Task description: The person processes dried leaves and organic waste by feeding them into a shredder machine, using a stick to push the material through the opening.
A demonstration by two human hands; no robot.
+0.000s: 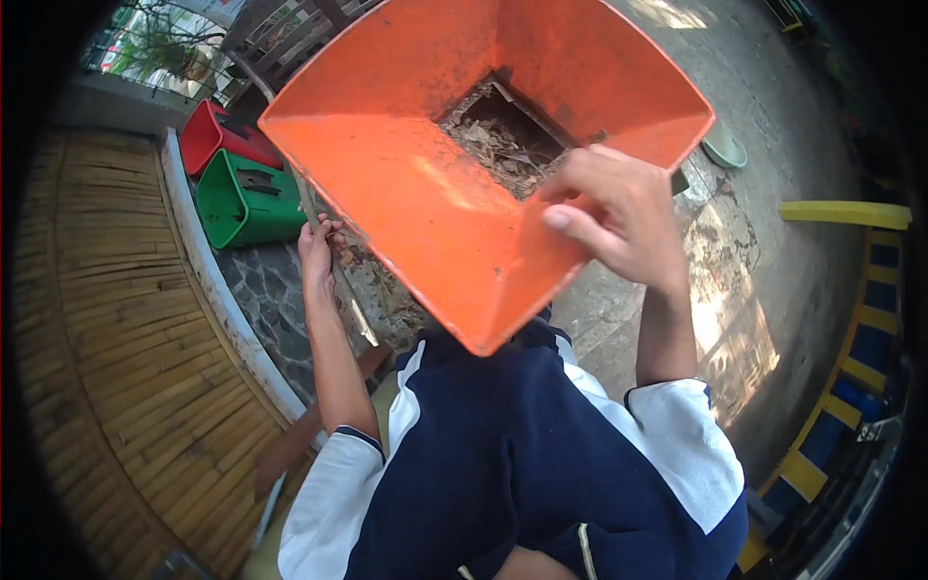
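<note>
A large orange hopper [387, 155] fills the upper middle of the head view. Through the square opening at its bottom, dry leaves and plant scraps [498, 155] show in a dark space. My right hand [623, 213] is over the hopper's right inner wall beside the opening, with bent fingers and the thumb apart; nothing is visible in it. Below the hopper's left edge, my left hand [319, 246] has its fingers curled round a thin stick [307, 198], partly hidden by the hand.
Green [227, 208] and red [198, 135] bins lie at the left, near a bamboo-slat surface [126, 319]. A pale green bowl [725, 147] is on the concrete ground at the right. Farther right are a yellow bar [841, 213] and a yellow-and-blue edge [841, 411].
</note>
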